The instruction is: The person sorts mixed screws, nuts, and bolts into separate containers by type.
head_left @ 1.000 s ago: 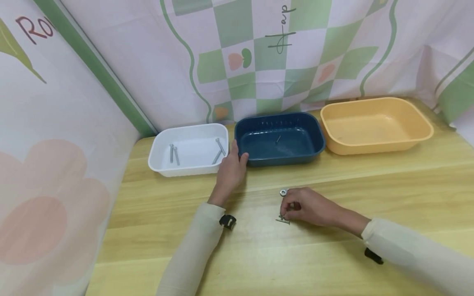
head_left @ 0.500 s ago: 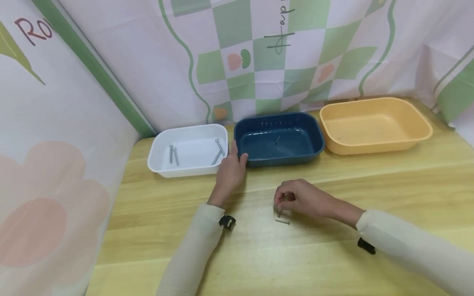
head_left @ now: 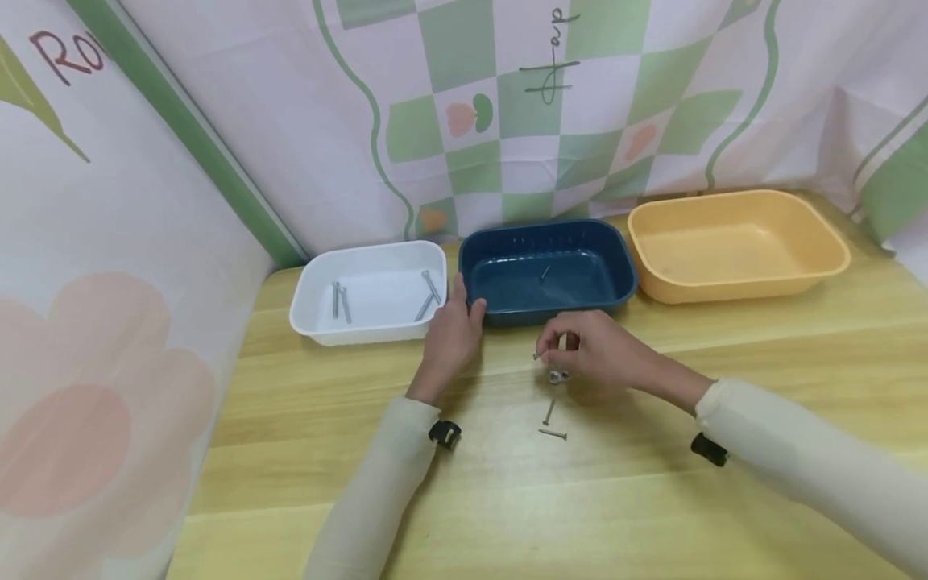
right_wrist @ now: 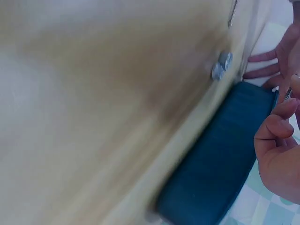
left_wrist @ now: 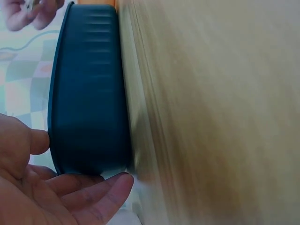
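Observation:
In the head view my left hand [head_left: 451,342] holds the near left corner of the dark blue tray [head_left: 558,316], thumb at the rim. The left wrist view shows its fingers [left_wrist: 96,197] extended along the tray's end wall. My right hand [head_left: 598,348] pinches a small screw [head_left: 536,356] between thumb and fingertips, in front of the tray. Its thread [right_wrist: 288,93] shows in the right wrist view; the rest is hidden. Just below that hand lie silvery nuts [head_left: 555,377]. Nearer me, one screw [head_left: 549,412] points away and another screw [head_left: 553,434] lies crosswise.
The white tray [head_left: 366,337] at left holds several long bolts [head_left: 345,306]. A single screw [head_left: 544,273] lies in the blue tray. To the right stands a yellow tray [head_left: 732,292]. All stand on the wooden table [head_left: 652,507], before a patterned cloth [head_left: 529,137].
My right hand has lifted a screw and moved away from me towards the blue tray, uncovering the two screws left on the table. The left hand stays at the tray's corner.

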